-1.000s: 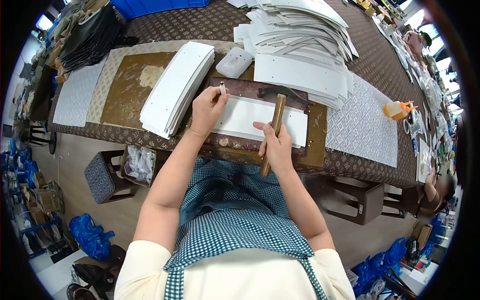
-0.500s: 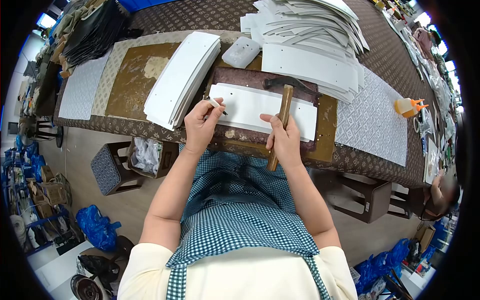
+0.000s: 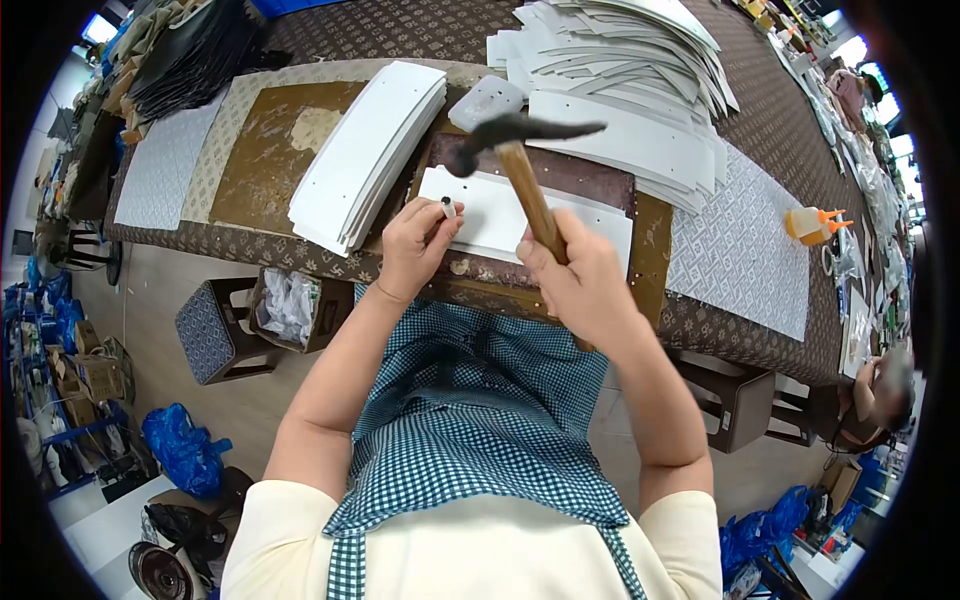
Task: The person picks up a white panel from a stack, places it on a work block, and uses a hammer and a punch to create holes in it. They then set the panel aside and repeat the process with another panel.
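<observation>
My left hand (image 3: 412,250) pinches a small white punch (image 3: 448,207) with a dark end, standing it near the left end of a curved white sheet (image 3: 490,225). The sheet's lower end lies under the punch; the contact point is hidden. My right hand (image 3: 590,275) is wrapped round the wooden handle of a claw hammer (image 3: 530,190). Its dark head is raised over the sheet, a little to the right of and above the punch. Beneath the white sheet is a dark red block (image 3: 600,183), on a brown board (image 3: 653,225).
To the left stands a stack of white sheets (image 3: 375,150) with small holes. A fanned pile of white pieces (image 3: 620,120) and a clear plastic lump (image 3: 486,103) lie behind. Orange-tipped bottles (image 3: 812,225) stand right. A person (image 3: 880,390) sits at far right.
The hammer has been lifted off the sheet and turned, its head now raised to the left. My left hand has tipped the punch from slanted to upright.
</observation>
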